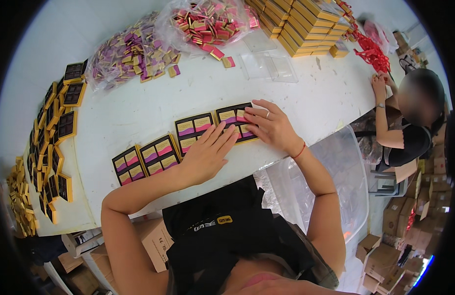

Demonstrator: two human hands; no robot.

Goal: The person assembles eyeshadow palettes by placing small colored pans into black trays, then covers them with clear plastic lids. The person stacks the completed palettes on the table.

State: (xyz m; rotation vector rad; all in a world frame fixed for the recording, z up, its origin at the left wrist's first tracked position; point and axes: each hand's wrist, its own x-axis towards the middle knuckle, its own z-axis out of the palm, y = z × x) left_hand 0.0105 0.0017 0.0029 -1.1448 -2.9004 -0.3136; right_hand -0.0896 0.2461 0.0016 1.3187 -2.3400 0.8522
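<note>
Several black trays with gold rims lie in a row near the front edge of the white table (139, 105), each filled with small pink and purple wrapped squares. My left hand (207, 152) rests flat, fingers spread, on the second tray from the right (190, 129). My right hand (269, 124) presses its fingers on the rightmost tray (231, 114). Two more filled trays (159, 153) (128, 164) lie to the left.
Empty black trays (65, 125) are stacked along the left. Clear bags of purple squares (129, 54) and pink squares (208, 22) sit at the back, beside stacked gold boxes (306, 24). Clear plastic lids (269, 64) lie mid-table. Another person (409, 128) works at right. A clear bin (331, 182) stands below.
</note>
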